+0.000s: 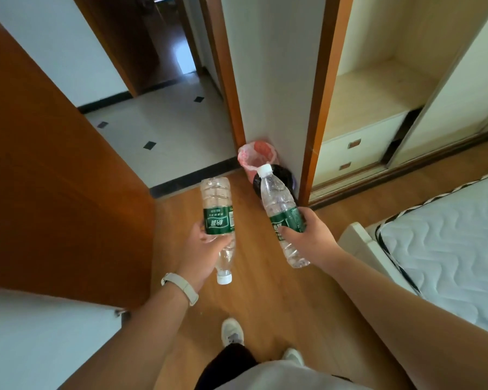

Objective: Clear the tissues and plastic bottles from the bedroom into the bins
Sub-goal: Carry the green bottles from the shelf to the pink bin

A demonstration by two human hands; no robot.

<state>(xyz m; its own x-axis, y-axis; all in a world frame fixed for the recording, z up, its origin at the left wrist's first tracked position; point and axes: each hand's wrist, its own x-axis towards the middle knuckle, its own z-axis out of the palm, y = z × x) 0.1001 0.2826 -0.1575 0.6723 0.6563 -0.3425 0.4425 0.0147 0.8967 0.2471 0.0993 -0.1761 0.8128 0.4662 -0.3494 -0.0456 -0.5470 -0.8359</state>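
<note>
Bottles labelled 怡寶 in green: left hand [202,250] clasps left bottle [217,202], right hand [310,236] clasps right bottle [276,192].

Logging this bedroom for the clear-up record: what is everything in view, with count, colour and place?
left clear plastic bottle: one, green label, cap toward the camera
right clear plastic bottle: one, green label, cap pointing away
pink-lined bin: one, pink, floor by the wall
black-lined bin: one, black, beside the pink-lined bin
wooden door: one, orange-brown, left
wardrobe drawers: two, cream, right
quilted mattress: one, white, far right
shoes: two, white, bottom
wristband: one, cream, left wrist
left hand: one, holds left bottle
right hand: one, holds right bottle
</note>
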